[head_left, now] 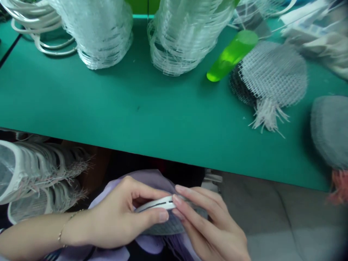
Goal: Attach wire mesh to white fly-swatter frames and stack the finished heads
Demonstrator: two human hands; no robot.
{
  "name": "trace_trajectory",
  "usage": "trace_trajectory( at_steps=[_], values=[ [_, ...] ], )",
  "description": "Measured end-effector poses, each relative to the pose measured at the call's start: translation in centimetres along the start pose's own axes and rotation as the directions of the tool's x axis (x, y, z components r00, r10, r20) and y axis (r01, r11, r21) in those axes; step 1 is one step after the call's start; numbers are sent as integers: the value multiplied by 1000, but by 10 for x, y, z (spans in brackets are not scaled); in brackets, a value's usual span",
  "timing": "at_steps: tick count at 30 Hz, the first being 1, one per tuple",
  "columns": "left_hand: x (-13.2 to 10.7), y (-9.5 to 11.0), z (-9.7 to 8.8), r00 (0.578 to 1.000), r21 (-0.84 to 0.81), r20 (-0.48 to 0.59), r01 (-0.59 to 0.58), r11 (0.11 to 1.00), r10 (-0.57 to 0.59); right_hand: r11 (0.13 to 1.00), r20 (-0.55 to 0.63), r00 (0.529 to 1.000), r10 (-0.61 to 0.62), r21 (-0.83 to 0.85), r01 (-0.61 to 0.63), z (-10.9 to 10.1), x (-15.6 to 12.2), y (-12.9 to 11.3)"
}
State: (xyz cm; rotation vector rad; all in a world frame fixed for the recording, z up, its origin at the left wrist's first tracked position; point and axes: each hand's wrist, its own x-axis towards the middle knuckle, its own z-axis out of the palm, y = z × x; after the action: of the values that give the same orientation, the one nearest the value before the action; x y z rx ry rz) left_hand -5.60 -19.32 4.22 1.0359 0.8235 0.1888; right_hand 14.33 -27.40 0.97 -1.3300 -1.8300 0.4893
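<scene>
Over my lap, in the lower middle of the head view, my left hand point(116, 217) grips a curved white plastic frame point(163, 203) between thumb and fingers. A dark slit runs along the frame's edge. Grey mesh point(167, 229) with purple threads point(176, 244) hangs below it, partly covered by my hands. My right hand point(212, 221) has its fingertips pressed on the frame's right end; the thumb is hidden.
The green table point(141, 119) ends just beyond my hands. On it are stacked clear plastic pieces point(103, 36), a green cylinder point(232, 56), fringed grey mesh pieces point(277, 72) and a second mesh stack point(330, 130). White frames with mesh point(40, 163) are stacked at lower left.
</scene>
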Motion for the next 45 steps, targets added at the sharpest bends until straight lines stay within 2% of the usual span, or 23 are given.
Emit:
trace_trajectory(
  at_steps=[2, 4, 7, 9, 11, 13, 15, 17, 19, 22, 26, 30, 33, 36, 38, 40, 41, 43, 44, 45],
  values=[
    [-2, 0, 0, 995, 154, -9, -99, 983, 102, 995, -23, 997, 80, 57, -79, -4, 4, -2],
    [-4, 1, 0, 971, 312, 9, -230, 922, 239, 982, 22, 988, 155, 108, -157, -8, 10, -3],
    [-8, 5, 1, 923, 571, 79, -351, 742, 375, 965, 229, 956, 184, 143, -220, -17, 25, -3],
    [-11, 10, 2, 915, 728, 126, -347, 590, 383, 967, 375, 915, 151, 135, -215, -24, 37, -3],
    [-13, 14, 3, 916, 832, 156, -323, 450, 369, 977, 510, 853, 112, 102, -189, -30, 49, -3],
    [-14, 18, 3, 911, 874, 190, -327, 359, 366, 986, 617, 784, 62, 86, -146, -33, 58, -3],
    [-13, 20, 2, 900, 870, 228, -360, 337, 372, 987, 679, 734, 2, 117, -111, -32, 62, -2],
    [-10, 20, -2, 892, 833, 245, -395, 387, 381, 979, 698, 715, -40, 172, -112, -26, 62, 2],
    [-5, 16, -7, 897, 773, 222, -401, 491, 383, 964, 676, 735, -57, 228, -135, -17, 58, 7],
    [-1, 8, -20, 919, 669, 185, -378, 640, 349, 953, 647, 762, -11, 238, -188, -8, 50, 13],
    [-6, -1, -36, 929, 609, 162, -359, 707, 332, 983, 571, 818, 67, 104, -152, -17, 43, 19],
    [-17, -9, -36, 922, 592, 80, -350, 726, 380, 999, 520, 854, 22, 31, -45, -30, 32, 21],
    [-23, -11, -28, 870, 628, 87, -426, 651, 486, 999, 470, 883, -17, -22, 31, -33, 25, 15],
    [-23, 3, -28, 816, 675, 114, -482, 559, 567, 999, 389, 921, -33, -13, 42, -36, 34, 6],
    [-15, 24, -36, 797, 741, 85, -451, 498, 597, 999, 309, 951, 5, 28, -14, -35, 53, 7],
    [-1, 49, -48, 769, 859, -1, -326, 394, 639, 984, 175, 973, 153, 67, -166, -29, 80, 18],
    [7, 60, -54, 717, 918, -59, -234, 320, 694, 960, 85, 962, 258, 91, -266, -23, 95, 28],
    [23, 74, -63, 607, 978, -146, -30, 206, 781, 880, -113, 879, 464, 168, -443, -7, 122, 52],
    [31, 75, -67, 579, 985, -157, 37, 166, 800, 840, -168, 827, 536, 210, -501, 2, 133, 65],
    [38, 72, -69, 590, 987, -157, 76, 139, 792, 799, -171, 786, 594, 244, -550, 11, 142, 77]
  ],
)
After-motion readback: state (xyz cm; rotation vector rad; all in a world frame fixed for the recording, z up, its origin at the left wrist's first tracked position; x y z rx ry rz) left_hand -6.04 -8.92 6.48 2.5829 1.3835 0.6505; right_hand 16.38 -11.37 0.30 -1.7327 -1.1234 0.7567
